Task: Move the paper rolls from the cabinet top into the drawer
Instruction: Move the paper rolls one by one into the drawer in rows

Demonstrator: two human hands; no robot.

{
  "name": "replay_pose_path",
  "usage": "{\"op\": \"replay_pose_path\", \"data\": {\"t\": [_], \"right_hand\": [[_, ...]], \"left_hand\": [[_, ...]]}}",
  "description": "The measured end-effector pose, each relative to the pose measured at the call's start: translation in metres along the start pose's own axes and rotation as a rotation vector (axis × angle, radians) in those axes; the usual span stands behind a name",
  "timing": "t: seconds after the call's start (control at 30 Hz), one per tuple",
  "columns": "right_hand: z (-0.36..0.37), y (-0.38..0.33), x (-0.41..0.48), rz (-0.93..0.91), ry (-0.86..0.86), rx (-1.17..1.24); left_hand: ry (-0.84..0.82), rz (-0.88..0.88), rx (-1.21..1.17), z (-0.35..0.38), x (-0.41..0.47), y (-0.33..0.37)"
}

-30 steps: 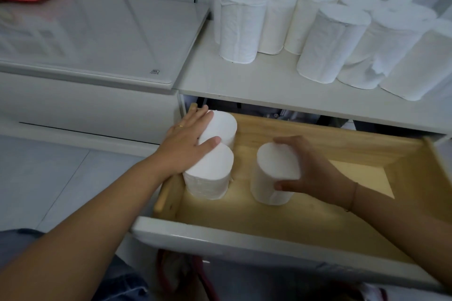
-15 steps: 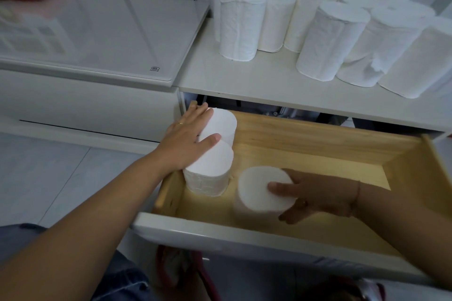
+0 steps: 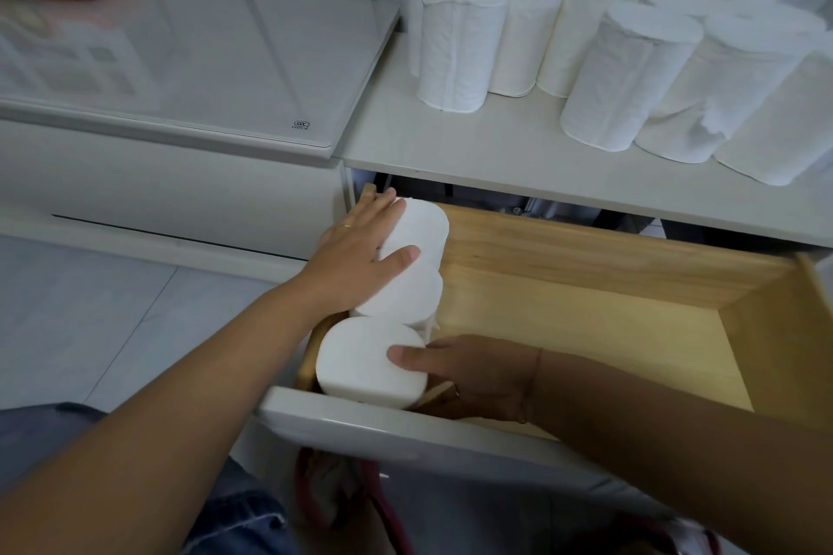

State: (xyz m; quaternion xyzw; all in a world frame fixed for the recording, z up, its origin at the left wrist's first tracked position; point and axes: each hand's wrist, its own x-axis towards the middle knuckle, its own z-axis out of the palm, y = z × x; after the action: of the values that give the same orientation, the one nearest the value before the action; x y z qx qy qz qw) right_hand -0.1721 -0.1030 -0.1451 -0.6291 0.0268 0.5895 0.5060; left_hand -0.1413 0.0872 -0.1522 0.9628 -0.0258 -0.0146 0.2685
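- Drawer (image 3: 586, 248) front-left corner: right hand (image 3: 473, 374) gripped near roll (image 3: 367, 358), thumb on top; best to seat it upright, snug vs. its neighbour, before letting go.
- Behind: left hand (image 3: 360, 248), fingers flat & spread, steadied two rolls (image 3: 421, 234).
- Far: many rolls (image 3: 455, 41) waited on cabinet top (image 3: 496, 149).
- Vs. 0.5 s earlier: near roll had slid from mid-drawer to corner.

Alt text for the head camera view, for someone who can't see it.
Two hands hold three upright paper rolls against the left wall of an open wooden drawer: left hand flat on the rear two, right hand gripping the front roll. More rolls stand on the cabinet top.
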Motion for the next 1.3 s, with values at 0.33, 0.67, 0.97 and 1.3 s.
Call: {"op": "replay_pose_path", "data": {"t": [0.33,0.67,0.97,1.3], "right_hand": [[-0.049,-0.052,-0.058,-0.369,0.49,-0.701],[-0.211,-0.184,-0.119,-0.675,1.391,-1.272],[-0.231,-0.206,-0.096,-0.472,1.478,-1.431],[-0.191,-0.183,-0.11,-0.656,1.25,-1.193]], "left_hand": [[-0.047,0.039,0.235,-0.003,-0.002,0.01],[-0.132,0.087,0.413,0.013,0.005,0.029],[-0.003,0.125,0.449,0.025,0.009,0.029],[-0.002,0.125,0.445,0.023,0.007,0.032]]}}
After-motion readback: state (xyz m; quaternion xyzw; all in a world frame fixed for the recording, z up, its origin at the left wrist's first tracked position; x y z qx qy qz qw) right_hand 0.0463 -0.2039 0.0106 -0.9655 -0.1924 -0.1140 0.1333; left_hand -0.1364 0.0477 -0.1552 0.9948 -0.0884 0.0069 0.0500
